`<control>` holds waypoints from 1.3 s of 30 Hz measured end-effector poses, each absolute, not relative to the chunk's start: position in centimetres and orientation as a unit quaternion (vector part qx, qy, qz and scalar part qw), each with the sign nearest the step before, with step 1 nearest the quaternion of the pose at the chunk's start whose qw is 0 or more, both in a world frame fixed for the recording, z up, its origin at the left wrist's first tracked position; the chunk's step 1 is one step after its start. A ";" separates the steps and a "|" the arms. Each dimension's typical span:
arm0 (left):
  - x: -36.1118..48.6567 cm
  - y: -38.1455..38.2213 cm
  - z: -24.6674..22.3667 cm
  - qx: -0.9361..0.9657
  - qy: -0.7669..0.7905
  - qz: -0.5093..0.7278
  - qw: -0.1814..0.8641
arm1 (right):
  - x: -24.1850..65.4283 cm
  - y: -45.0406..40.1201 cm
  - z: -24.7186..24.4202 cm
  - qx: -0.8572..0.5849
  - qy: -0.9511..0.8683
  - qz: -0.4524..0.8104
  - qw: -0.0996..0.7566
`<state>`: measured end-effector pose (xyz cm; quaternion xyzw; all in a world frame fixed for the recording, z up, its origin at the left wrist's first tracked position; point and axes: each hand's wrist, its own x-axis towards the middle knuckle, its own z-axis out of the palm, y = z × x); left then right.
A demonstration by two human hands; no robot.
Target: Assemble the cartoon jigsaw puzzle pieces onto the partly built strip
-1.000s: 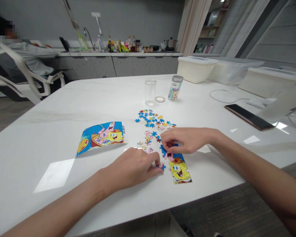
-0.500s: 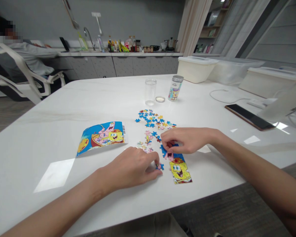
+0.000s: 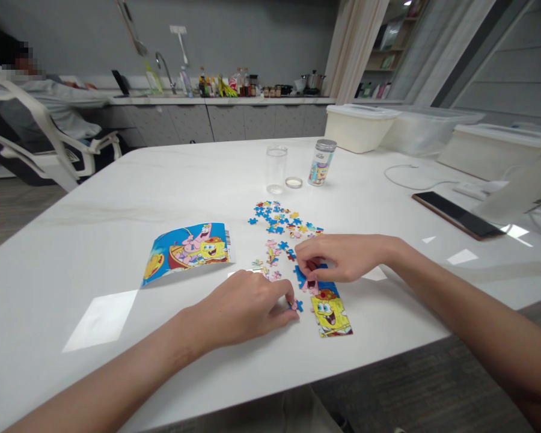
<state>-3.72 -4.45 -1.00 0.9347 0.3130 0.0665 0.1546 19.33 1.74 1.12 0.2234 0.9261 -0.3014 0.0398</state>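
My left hand (image 3: 252,307) is closed in a pinch on a small blue and pink jigsaw piece (image 3: 299,306), just left of the assembled jigsaw section (image 3: 330,313). That section shows a yellow cartoon face, with pink and blue pieces above it. My right hand (image 3: 331,257) rests over the section's upper end, fingers curled and fingertips together against it. The hand covers part of this end, and anything between the fingertips is hidden. Loose jigsaw pieces (image 3: 277,229) lie scattered beyond both hands. To the left is a curled picture sheet (image 3: 189,249) with the same cartoon figures.
A clear jar (image 3: 276,171), its lid (image 3: 294,182) and a printed canister (image 3: 321,162) stand farther back. A phone (image 3: 455,213) lies at right, near a white cable and storage boxes (image 3: 360,129). Another person (image 3: 58,105) sits at far left beyond the table (image 3: 94,240).
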 end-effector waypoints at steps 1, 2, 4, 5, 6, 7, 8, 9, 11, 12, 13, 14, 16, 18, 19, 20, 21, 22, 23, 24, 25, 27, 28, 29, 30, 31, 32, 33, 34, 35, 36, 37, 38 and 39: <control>-3.7 -4.5 -0.9 0.935 0.310 0.069 0.156 | 19.3 1.7 1.2 0.226 0.925 -0.302 0.040; -3.7 -4.5 -0.8 0.936 0.305 0.072 0.159 | 19.3 1.7 1.2 0.227 0.925 -0.303 0.039; -3.7 -4.6 -0.6 0.938 0.293 0.079 0.167 | 19.3 1.6 1.3 0.229 0.924 -0.304 0.038; -3.8 -4.7 -0.5 0.939 0.288 0.081 0.171 | 19.3 1.6 1.3 0.230 0.924 -0.304 0.037; -3.8 -4.7 -0.5 0.939 0.287 0.082 0.173 | 19.3 1.5 1.4 0.229 0.924 -0.304 0.038; -3.8 -4.7 -0.5 0.939 0.287 0.082 0.174 | 19.3 1.5 1.4 0.229 0.924 -0.303 0.038; -3.8 -4.7 -0.5 0.938 0.287 0.081 0.174 | 19.3 1.5 1.4 0.229 0.924 -0.303 0.038; -3.8 -4.6 -0.5 0.938 0.288 0.082 0.173 | 19.2 1.5 1.4 0.230 0.924 -0.302 0.038; -3.8 -4.6 -0.7 0.939 0.289 0.082 0.170 | 19.2 1.5 1.5 0.230 0.924 -0.302 0.038; -3.8 -4.5 -0.8 0.938 0.291 0.081 0.168 | 19.2 1.5 1.5 0.230 0.924 -0.302 0.037; -3.8 -4.5 -0.8 0.938 0.293 0.079 0.165 | 19.2 1.5 1.5 0.230 0.924 -0.302 0.037; -3.7 -4.4 -0.9 0.938 0.295 0.077 0.163 | 19.2 1.5 1.5 0.230 0.925 -0.301 0.038; -3.8 -4.4 -1.0 0.939 0.297 0.073 0.158 | 19.2 1.5 1.5 0.231 0.925 -0.300 0.039; -3.8 -4.4 -1.0 0.940 0.294 0.076 0.155 | 19.2 1.5 1.5 0.231 0.925 -0.298 0.041; -3.9 -4.4 -1.1 0.940 0.295 0.079 0.153 | 19.2 1.5 1.5 0.230 0.925 -0.298 0.040; -3.9 -4.4 -1.1 0.939 0.298 0.083 0.151 | 19.2 1.5 1.5 0.229 0.926 -0.299 0.039; -3.9 -4.4 -1.1 0.937 0.305 0.085 0.149 | 19.2 1.5 1.5 0.228 0.926 -0.299 0.038; -3.9 -4.4 -1.2 0.934 0.313 0.086 0.149 | 19.2 1.5 1.5 0.228 0.926 -0.300 0.037; -3.9 -4.4 -1.2 0.931 0.321 0.085 0.149 | 19.2 1.5 1.5 0.227 0.926 -0.300 0.036; -3.9 -4.4 -1.2 0.929 0.328 0.083 0.151 | 19.2 1.5 1.5 0.226 0.926 -0.301 0.035; -3.8 -4.4 -1.2 0.927 0.332 0.080 0.155 | 19.2 1.5 1.4 0.225 0.926 -0.301 0.032; -3.7 -4.4 -1.2 0.926 0.334 0.075 0.159 | 19.2 1.6 1.3 0.223 0.929 -0.296 0.021; -3.7 -4.4 -1.2 0.926 0.334 0.075 0.159 | 19.3 1.6 1.3 0.224 0.930 -0.292 0.013; -3.7 -4.4 -1.2 0.927 0.332 0.076 0.158 | 19.3 1.7 1.2 0.230 0.930 -0.286 0.005; -3.7 -4.4 -1.2 0.927 0.331 0.078 0.156 | 19.3 1.7 1.1 0.239 0.930 -0.279 -0.001; -3.7 -4.4 -1.2 0.928 0.329 0.080 0.155 | 19.3 1.8 1.1 0.250 0.929 -0.271 -0.003; -3.7 -4.4 -1.2 0.928 0.327 0.083 0.155 | 19.4 1.9 1.0 0.263 0.928 -0.262 -0.001; -3.7 -4.4 -1.3 0.928 0.327 0.085 0.156 | 19.4 2.0 1.0 0.276 0.928 -0.251 0.002; -3.7 -4.4 -1.3 0.928 0.326 0.086 0.157 | 19.4 2.0 1.0 0.287 0.928 -0.238 0.005; -3.7 -4.4 -1.3 0.928 0.324 0.088 0.158 | 19.4 2.1 1.0 0.296 0.928 -0.225 0.008; -3.7 -4.4 -1.3 0.929 0.323 0.090 0.159 | 19.4 2.2 1.0 0.305 0.929 -0.211 0.010; -3.7 -4.4 -1.3 0.929 0.322 0.091 0.160 | 19.4 2.2 1.0 0.313 0.929 -0.198 0.012; -3.7 -4.4 -1.3 0.929 0.321 0.092 0.159 | 19.4 2.3 1.0 0.320 0.929 -0.187 0.013; -3.7 -4.4 -1.3 0.930 0.319 0.092 0.159 | 19.4 2.3 1.1 0.328 0.928 -0.178 0.015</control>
